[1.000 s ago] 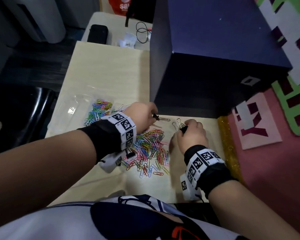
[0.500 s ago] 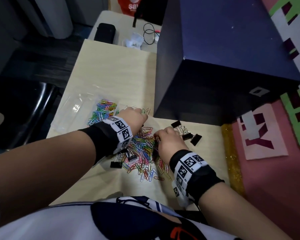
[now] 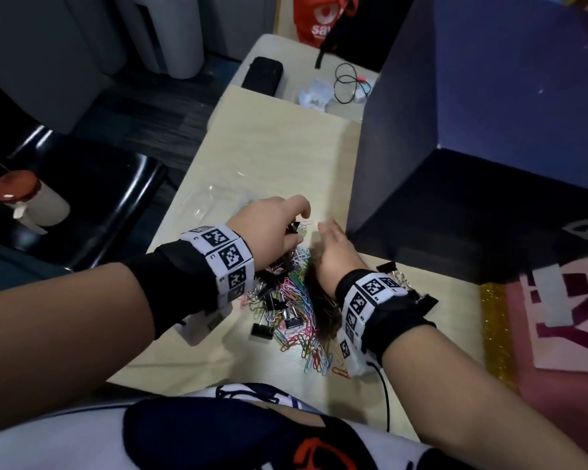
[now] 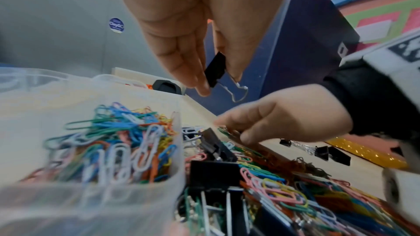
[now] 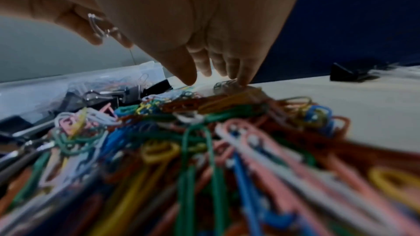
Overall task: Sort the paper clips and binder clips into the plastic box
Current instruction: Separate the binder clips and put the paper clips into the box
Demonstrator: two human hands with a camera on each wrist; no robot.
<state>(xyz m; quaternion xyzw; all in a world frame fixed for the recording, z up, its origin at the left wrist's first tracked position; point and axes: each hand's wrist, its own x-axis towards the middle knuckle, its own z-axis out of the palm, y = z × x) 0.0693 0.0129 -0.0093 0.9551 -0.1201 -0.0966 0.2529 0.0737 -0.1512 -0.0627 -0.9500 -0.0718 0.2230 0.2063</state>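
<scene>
A pale desk stands beside a dark blue box. The left hand pinches a black binder clip above the clear plastic box, which holds coloured paper clips. The right hand, fingers straight and loose, touches the mixed pile just beside the box.

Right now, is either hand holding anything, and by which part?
The left hand pinches a black binder clip by its body, wire handle hanging free. The right hand reaches into the pile; whether it holds anything cannot be told.
</scene>
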